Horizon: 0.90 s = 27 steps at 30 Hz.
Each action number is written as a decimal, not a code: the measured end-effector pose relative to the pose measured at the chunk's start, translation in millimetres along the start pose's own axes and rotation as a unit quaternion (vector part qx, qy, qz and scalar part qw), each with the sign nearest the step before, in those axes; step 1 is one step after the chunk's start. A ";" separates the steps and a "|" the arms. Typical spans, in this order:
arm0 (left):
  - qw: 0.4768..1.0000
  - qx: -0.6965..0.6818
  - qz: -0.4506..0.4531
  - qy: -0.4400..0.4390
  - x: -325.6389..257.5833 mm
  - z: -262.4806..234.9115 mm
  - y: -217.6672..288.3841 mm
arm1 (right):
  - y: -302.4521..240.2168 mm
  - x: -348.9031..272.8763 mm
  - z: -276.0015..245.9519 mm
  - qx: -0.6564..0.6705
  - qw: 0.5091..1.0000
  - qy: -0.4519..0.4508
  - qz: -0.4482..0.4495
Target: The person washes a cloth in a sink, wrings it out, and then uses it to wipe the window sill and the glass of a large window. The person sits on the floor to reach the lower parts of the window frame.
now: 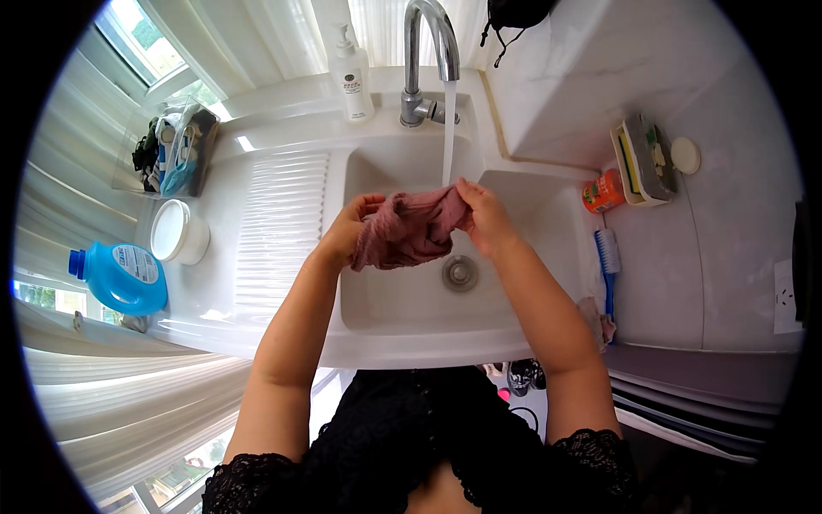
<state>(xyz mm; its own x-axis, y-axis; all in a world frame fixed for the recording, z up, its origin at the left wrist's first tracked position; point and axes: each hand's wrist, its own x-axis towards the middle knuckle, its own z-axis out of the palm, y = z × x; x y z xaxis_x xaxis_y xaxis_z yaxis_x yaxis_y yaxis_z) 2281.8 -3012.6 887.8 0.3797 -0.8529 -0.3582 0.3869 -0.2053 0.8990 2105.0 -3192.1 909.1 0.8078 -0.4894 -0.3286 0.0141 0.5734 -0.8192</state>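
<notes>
1. The white sink [411,321] is the centre of everything here: its chrome tap [425,60] stands at the back rim, and a thin stream of water [448,128] falls from it into the basin.
2. A dusty-pink cloth [409,230] is held bunched over the basin, above and a little left of the drain [460,272], its upper right edge right where the water lands. It seems kept there so the stream wets it and the drips fall into the sink.
3. The left hand [349,227] grips the cloth's left end, fingers curled around a gathered fold.
4. The right hand [481,216] pinches the cloth's top right edge beside the stream, fingers closed on the fabric; how tightly, I cannot tell.
5. Left of the sink a ribbed draining board [278,231] slopes toward the basin; beyond it sit a white tub [178,231] and a blue detergent bottle [124,276]. A pump bottle [352,73] stands at the back rim, left of the tap.
6. Right of the sink lie a blue brush [608,257] and an orange container [604,190].
</notes>
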 end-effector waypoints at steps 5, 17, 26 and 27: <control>0.995 0.093 0.002 0.029 -4.3 10.0 -1.3 | -8.9 -2.8 6.6 0.042 0.999 0.008 0.023; 0.992 0.004 0.037 -0.120 6.1 65.9 0.6 | -31.6 15.4 19.5 0.153 0.988 -0.009 0.035; 0.977 -0.166 0.122 0.051 7.5 63.6 -0.9 | -20.1 28.9 -10.1 -0.054 0.995 0.025 0.076; 0.972 -0.191 0.122 0.071 5.9 63.9 1.2 | -19.1 29.3 -12.2 -0.103 0.991 0.062 0.053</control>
<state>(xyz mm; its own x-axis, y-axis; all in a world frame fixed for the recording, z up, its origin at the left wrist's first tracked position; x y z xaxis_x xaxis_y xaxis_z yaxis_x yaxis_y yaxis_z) 2230.7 -3048.5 903.0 0.6000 -0.7740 -0.2021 0.5443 0.2099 0.8122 2121.2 -3225.4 909.4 0.7193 -0.5187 -0.4622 -0.1978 0.4848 -0.8519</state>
